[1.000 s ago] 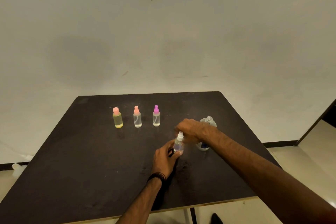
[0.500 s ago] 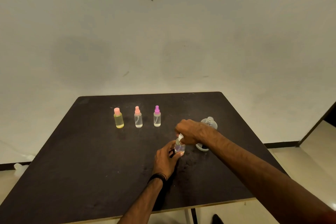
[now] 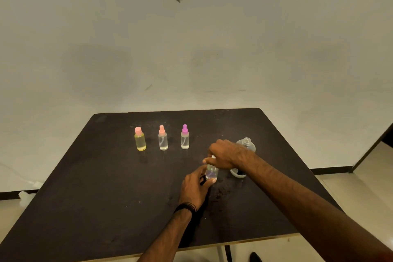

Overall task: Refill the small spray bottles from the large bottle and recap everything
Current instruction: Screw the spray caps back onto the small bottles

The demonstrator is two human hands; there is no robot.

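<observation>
Spray top being fitted to a small bottle

The small bottle [image 3: 211, 172] is steadied by the left hand [image 3: 196, 187] while its white top is pinched from above by the right hand [image 3: 227, 154], presumably for screwing on.

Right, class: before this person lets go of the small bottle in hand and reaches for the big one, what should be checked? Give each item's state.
1. Left hand grip steadies the small clear spray bottle: ok.
2. Right hand on its white spray cap: ok.
3. Cap fully tightened: cannot tell.
4. Large clear plastic bottle recapped: not ok, neck open.
5. Yellow bottle, peach-capped bottle, purple-capped bottle capped, upright: ok.
</observation>
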